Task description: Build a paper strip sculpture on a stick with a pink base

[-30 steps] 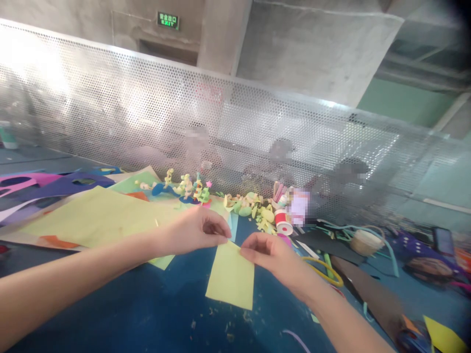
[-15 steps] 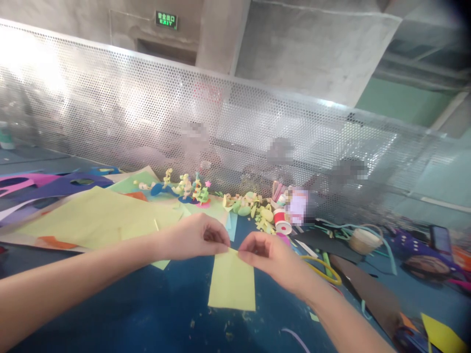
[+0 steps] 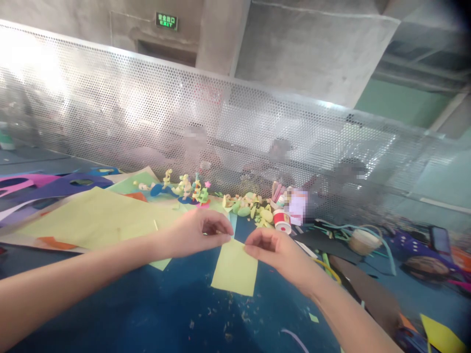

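We see the paper slip (image 3: 234,267) at the frame's centre, on the table (image 3: 147,314), pinched at its top edge between the left hand (image 3: 196,233) and right hand (image 3: 274,250). Large paper sheets (image 3: 91,218) lie to the left. The tape roll (image 3: 282,221) sits above right, before the mesh screen (image 3: 147,113); the basket (image 3: 361,241) sits further right.

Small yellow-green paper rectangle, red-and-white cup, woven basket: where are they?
Small yellow-green paper rectangle (image 3: 234,268), head view, sheet's middle.
Red-and-white cup (image 3: 282,221), head view, its side.
Woven basket (image 3: 361,242), head view, front wall.

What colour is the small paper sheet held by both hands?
Pale yellow-green paper sheet, clearest in the head view.
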`<state>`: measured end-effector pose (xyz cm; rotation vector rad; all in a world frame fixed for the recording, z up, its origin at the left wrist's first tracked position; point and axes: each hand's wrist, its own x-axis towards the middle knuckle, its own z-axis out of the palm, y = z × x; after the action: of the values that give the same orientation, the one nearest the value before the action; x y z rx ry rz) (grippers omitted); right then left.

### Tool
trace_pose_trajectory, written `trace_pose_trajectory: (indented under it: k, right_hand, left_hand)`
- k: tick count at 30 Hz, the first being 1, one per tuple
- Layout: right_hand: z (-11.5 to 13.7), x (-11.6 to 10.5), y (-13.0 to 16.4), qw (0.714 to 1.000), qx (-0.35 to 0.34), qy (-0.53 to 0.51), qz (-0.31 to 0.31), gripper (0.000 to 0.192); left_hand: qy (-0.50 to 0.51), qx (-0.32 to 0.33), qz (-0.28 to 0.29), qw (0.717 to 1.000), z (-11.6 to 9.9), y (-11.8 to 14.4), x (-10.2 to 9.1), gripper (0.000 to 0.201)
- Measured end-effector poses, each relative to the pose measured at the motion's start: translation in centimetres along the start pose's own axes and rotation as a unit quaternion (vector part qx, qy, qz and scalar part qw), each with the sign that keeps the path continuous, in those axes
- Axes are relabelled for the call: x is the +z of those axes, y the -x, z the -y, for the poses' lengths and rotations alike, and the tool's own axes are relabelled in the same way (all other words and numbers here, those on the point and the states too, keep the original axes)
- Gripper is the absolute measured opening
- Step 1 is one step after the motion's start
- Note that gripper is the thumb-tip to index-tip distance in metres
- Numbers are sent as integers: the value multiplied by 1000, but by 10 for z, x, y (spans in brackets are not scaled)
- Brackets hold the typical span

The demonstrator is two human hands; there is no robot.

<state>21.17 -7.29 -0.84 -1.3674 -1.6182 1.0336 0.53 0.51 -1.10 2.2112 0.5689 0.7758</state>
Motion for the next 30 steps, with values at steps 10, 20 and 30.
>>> trace_pose_trajectory:
  k: [10, 20, 30]
  right_hand:
    - [1, -2, -2, 999, 28, 11, -16, 21]
    - [-3, 4, -2, 993, -61, 89, -40, 16]
    - [1, 7, 2, 984, -102, 134, -57, 15]
  left_hand:
    - [95, -32, 17, 995, 1, -5, -10, 14]
    - [10, -35, -55, 998, -1, -4, -10, 16]
    - [61, -44, -25, 997, -6, -5, -13, 19]
